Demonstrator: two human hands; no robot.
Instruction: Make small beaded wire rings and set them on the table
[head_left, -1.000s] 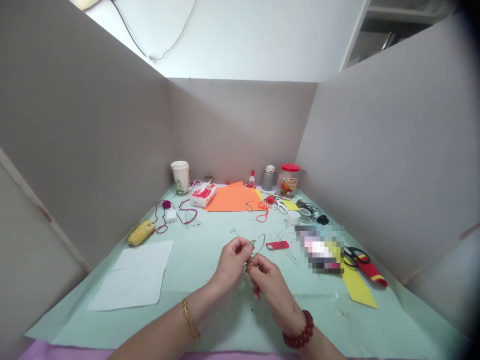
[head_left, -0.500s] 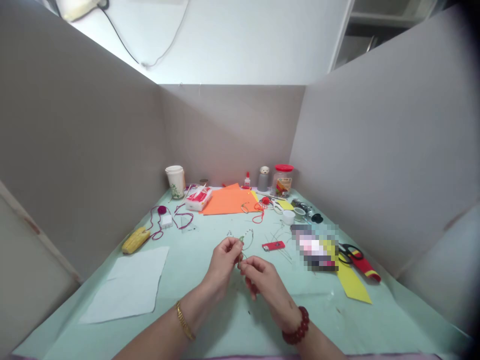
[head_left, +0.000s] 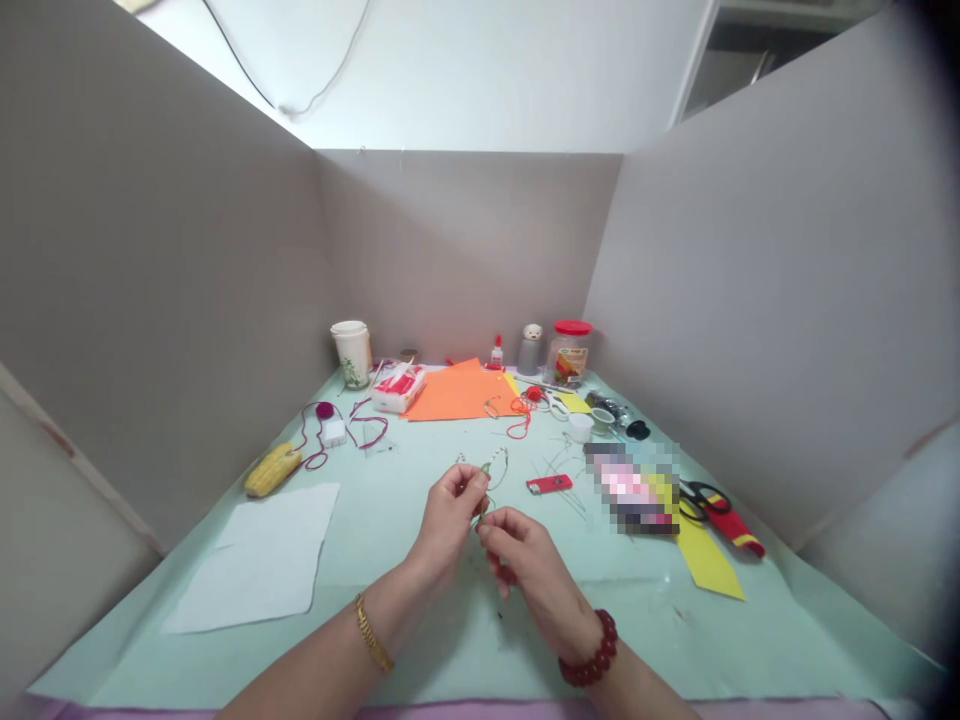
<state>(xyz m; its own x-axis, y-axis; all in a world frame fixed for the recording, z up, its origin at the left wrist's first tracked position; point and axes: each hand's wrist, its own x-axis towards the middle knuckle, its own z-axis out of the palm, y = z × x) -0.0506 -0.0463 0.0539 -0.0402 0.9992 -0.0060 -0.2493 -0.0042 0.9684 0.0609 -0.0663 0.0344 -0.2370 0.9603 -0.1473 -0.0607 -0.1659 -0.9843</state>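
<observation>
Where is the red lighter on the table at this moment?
In the head view the red lighter lies flat on the green table cover, just right of the beaded wire the hands hold and left of the blurred patch.

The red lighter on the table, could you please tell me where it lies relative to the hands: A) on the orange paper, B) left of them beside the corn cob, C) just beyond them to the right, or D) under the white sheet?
C: the red lighter lies flat on the green table cover, just past the right hand and slightly rightward, well apart from the corn cob.

Two hands (head_left: 450, 515) (head_left: 525, 560), one cup (head_left: 353, 352), one jar (head_left: 570, 352) — and one lighter (head_left: 548, 485).
</observation>
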